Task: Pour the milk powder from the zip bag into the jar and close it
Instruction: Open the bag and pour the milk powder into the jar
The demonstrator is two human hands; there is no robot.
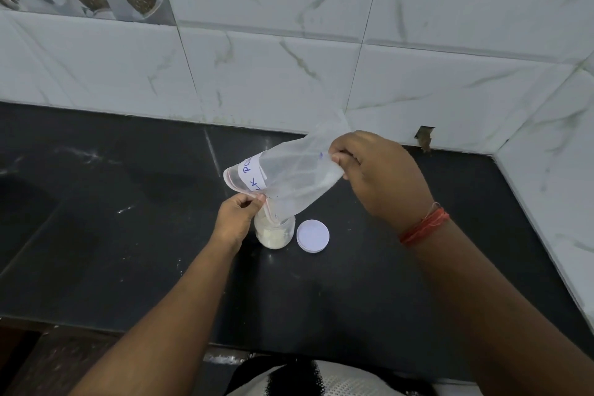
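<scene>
I hold the zip bag [289, 180] tipped mouth-down over the open jar [275, 233], my left hand [236, 215] pinching its mouth edge just above the jar, my right hand [382, 177] gripping its raised bottom. The white lid [313, 236] lies just right of the jar.

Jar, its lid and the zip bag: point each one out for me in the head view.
jar [274, 235], head view, on its clear wall where the powder shows.
lid [312, 235], head view, on the middle of its flat white face.
zip bag [295, 183], head view, on the clear plastic below the handwritten label.
</scene>
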